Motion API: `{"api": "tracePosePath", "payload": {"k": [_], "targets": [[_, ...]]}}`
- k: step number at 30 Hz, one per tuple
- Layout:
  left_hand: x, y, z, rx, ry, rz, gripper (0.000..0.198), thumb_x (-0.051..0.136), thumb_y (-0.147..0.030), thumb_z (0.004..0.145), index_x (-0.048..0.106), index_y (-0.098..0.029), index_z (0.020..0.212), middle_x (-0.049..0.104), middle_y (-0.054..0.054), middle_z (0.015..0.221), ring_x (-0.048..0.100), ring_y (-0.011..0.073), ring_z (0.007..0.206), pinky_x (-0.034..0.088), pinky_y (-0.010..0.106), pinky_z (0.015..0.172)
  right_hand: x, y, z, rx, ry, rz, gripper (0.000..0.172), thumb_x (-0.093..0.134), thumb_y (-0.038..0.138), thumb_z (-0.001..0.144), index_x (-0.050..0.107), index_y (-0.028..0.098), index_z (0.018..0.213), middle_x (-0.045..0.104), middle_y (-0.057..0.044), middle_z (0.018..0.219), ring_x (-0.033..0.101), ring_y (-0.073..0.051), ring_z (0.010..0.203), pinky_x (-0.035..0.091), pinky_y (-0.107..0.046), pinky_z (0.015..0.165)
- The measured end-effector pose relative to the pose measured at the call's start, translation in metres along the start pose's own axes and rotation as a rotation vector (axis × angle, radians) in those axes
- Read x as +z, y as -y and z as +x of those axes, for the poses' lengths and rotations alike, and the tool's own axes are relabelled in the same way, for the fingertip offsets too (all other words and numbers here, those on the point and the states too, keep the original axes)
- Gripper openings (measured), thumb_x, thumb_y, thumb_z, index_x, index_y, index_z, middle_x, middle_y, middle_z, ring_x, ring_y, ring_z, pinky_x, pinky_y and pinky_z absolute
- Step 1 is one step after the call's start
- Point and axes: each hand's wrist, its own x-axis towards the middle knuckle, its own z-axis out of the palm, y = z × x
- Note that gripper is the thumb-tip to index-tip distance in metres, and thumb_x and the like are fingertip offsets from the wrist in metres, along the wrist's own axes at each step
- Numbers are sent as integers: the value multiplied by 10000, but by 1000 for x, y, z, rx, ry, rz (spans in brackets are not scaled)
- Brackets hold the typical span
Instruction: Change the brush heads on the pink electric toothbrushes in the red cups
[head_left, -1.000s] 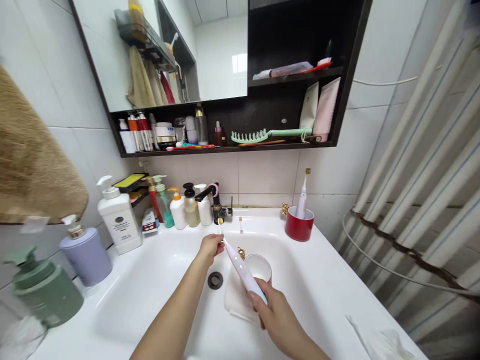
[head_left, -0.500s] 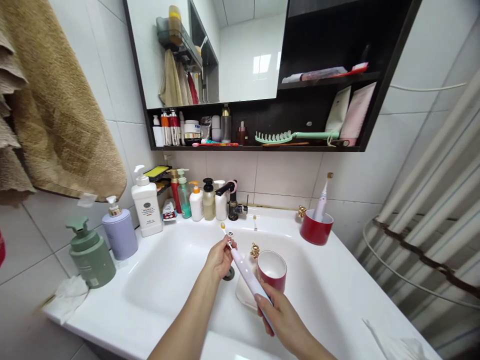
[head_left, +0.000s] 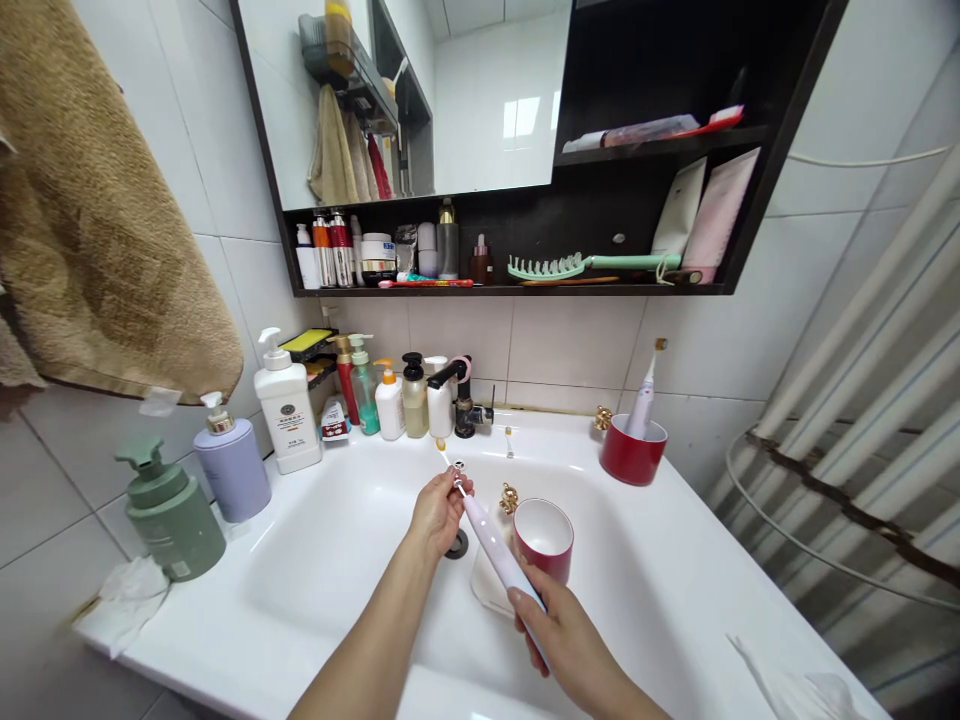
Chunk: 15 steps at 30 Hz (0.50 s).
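Note:
Over the white sink, my right hand (head_left: pixel 551 615) is wrapped round the lower part of a pale pink electric toothbrush handle (head_left: pixel 491 540). My left hand (head_left: pixel 439 510) pinches the brush head (head_left: pixel 442 452), whose yellowish bristles point up and away from me. Between my left fingers and the handle a thin shaft shows; whether head and handle are still joined, I cannot tell. Just beyond my right hand, a red cup (head_left: pixel 551 550) with a white inside stands in the sink, by a pale soap-like dish (head_left: pixel 487 580) and a small gold bear figure (head_left: pixel 509 498).
The black faucet (head_left: pixel 465 405) rises behind the sink (head_left: pixel 322 560). Several pump bottles (head_left: pixel 390 402) line the back left. At the back right, another red cup (head_left: pixel 630 462) holds a second electric toothbrush (head_left: pixel 643 405). A dark shelf cabinet (head_left: pixel 540 240) hangs above, and white pipes (head_left: pixel 862 400) run along the right.
The brush head in my left fingers leans slightly farther left. The right hand keeps its grip on the handle. The view has shifted a little.

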Motion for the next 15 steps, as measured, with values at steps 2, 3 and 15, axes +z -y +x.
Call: {"api": "tracePosePath", "payload": {"k": [2,3,15], "targets": [[0,1,0,5,-3,-13,116,435,-131,697,458,-110,586,497,3,509,506,62,473,429,174,511,0,0,0,4,12,17,286,340,366,709,400,167,905,408,49,561,366,-33,330,284,-166,316],[0,2,0,2,-4,-19,118,432,-133,699,458,-109,586,496,3,508,506,61,475,429,173,514,0,0,0,2,15,22,288,339,369,710,401,165,903,411,48,564,367,-32,330,284,-164,315],[1,7,-1,63,24,70,63,451,-113,679,458,-117,617,525,7,534,530,73,505,425,187,558,-1,0,-1,-3,-53,5,310,362,367,696,425,163,921,408,52,543,373,-39,336,291,-168,326]]}}
